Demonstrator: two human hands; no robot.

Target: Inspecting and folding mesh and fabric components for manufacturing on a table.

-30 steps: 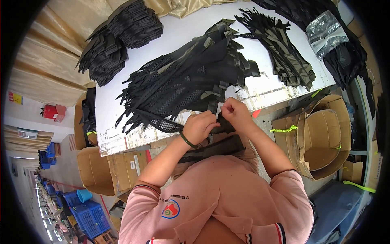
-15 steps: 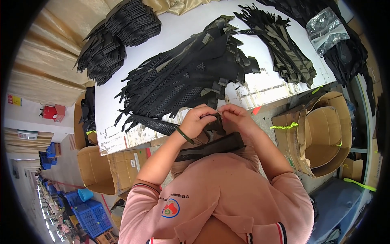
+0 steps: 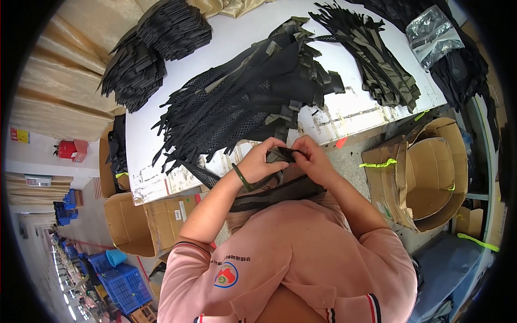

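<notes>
**A:** Both of your hands are up at the near edge of the white worktable [image 3: 215, 59]. Your left hand [image 3: 259, 161] is curled shut, fingers pinching one end of a small dark folded piece of webbing and mesh fabric [image 3: 281, 155]. Your right hand [image 3: 314, 160] is closed on the other end, thumb and fingertips meeting on it, so the piece sits right between your two hands, just off the table's edge.

**B:** And below your hands?

**A:** A long black mesh strap [image 3: 274, 195] hangs under your wrists and lies across your lap, touching your pink shirt. There's a dark band on your left wrist.

**B:** What's beyond your knuckles?

**A:** Directly ahead of your hands, the big loose heap of black mesh strips with olive trim [image 3: 242, 102] spreads almost to the table's edge; its nearest strands lie just beside your left hand. Further ahead and to the right of your right hand, a smaller bundle of dark olive straps [image 3: 377, 59]. Far ahead of your left hand, stacked black pieces [image 3: 151, 54] overhang the table's far left corner.

**B:** Room to move?

**A:** A bare strip of scuffed tabletop lies ahead of your right hand. Off to its right, an open brown cardboard box [image 3: 425, 167] stands near, below table level.
</notes>
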